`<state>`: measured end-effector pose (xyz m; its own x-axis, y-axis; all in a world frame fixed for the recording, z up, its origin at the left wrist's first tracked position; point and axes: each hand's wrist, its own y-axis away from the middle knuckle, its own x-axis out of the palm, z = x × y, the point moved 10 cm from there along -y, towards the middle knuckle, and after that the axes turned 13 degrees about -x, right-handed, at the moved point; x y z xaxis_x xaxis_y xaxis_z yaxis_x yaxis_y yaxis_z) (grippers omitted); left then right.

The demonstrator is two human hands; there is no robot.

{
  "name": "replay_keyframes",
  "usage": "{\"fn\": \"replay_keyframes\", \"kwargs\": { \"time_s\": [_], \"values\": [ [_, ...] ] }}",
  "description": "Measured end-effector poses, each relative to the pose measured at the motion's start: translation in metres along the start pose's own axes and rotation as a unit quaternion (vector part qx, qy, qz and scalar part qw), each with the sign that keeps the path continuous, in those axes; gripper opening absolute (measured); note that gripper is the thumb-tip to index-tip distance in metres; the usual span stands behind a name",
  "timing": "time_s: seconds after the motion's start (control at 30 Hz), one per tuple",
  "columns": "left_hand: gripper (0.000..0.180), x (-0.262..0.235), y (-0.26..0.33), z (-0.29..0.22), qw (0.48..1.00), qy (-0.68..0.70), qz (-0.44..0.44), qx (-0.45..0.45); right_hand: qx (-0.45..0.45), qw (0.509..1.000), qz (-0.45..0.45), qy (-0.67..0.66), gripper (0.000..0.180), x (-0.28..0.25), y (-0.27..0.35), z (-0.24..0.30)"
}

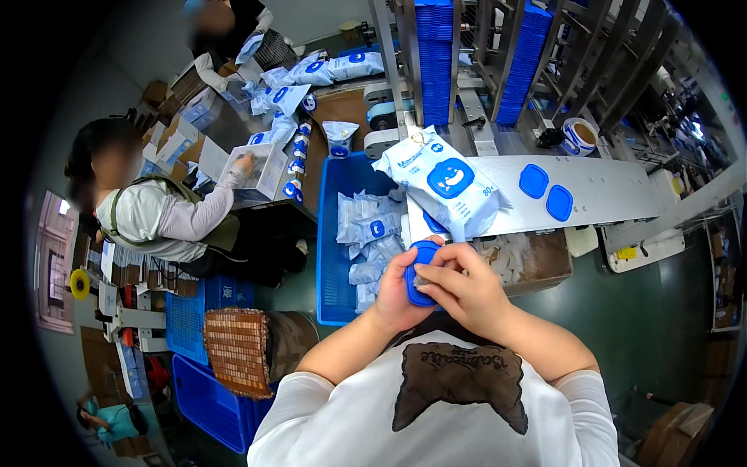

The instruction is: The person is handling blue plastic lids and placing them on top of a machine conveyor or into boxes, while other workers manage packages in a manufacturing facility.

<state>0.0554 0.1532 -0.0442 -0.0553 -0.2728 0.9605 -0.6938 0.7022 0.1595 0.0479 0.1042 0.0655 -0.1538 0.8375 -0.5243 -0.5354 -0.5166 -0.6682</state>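
In front of my chest I hold a blue plastic lid [425, 252]. My left hand [394, 302] is closed around its left side. The fingers of my right hand [476, 292] are bent and pressed on the lid's right side; whether they pinch something small there I cannot make out. Just beyond my hands a large white-and-blue soft wipes pack [459, 208] lies at the left end of the metal table [607, 191]. One more blue lid [433, 223] shows partly beneath that pack. Two loose blue lids [534, 180] rest farther right on the metal.
A blue crate [331, 284] of small packs stands left of the table. Below the table is a carton [551, 261] with pale scraps. Tall lid stacks [434, 70] fill the machine behind. A co-worker [167, 214] reaches into a white box [268, 175]. A mat-covered seat [237, 346] stands lower left.
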Motion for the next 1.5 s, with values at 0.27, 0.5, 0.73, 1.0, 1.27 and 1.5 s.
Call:
{"fn": "replay_keyframes", "kwargs": {
  "time_s": [0.27,0.5,0.73,1.0,1.27,1.5],
  "values": [
    [0.04,0.008,0.004,-0.017,0.996,-0.039,0.053,0.061,0.033,0.996,-0.055,0.056,0.018,-0.031,-0.004,-0.014],
    [0.042,0.008,0.0,-0.014,0.996,-0.042,-0.061,0.059,-0.048,0.998,0.001,0.051,0.019,0.006,-0.013,0.004],
    [0.043,0.0,0.004,-0.021,0.999,0.004,0.015,0.051,0.046,0.997,-0.057,0.015,0.023,-0.027,-0.015,-0.011],
    [0.044,0.011,-0.003,-0.026,0.997,-0.027,0.023,0.063,-0.086,0.989,0.067,0.1,0.016,0.01,-0.008,0.012],
    [0.045,0.019,-0.002,-0.033,0.996,-0.025,0.062,0.063,-0.083,0.993,0.024,0.08,0.024,-0.008,-0.012,0.013],
    [0.048,0.02,0.0,-0.03,0.996,-0.042,0.039,0.066,-0.066,0.99,-0.034,0.124,0.02,-0.021,-0.014,0.002]
  ]
}}
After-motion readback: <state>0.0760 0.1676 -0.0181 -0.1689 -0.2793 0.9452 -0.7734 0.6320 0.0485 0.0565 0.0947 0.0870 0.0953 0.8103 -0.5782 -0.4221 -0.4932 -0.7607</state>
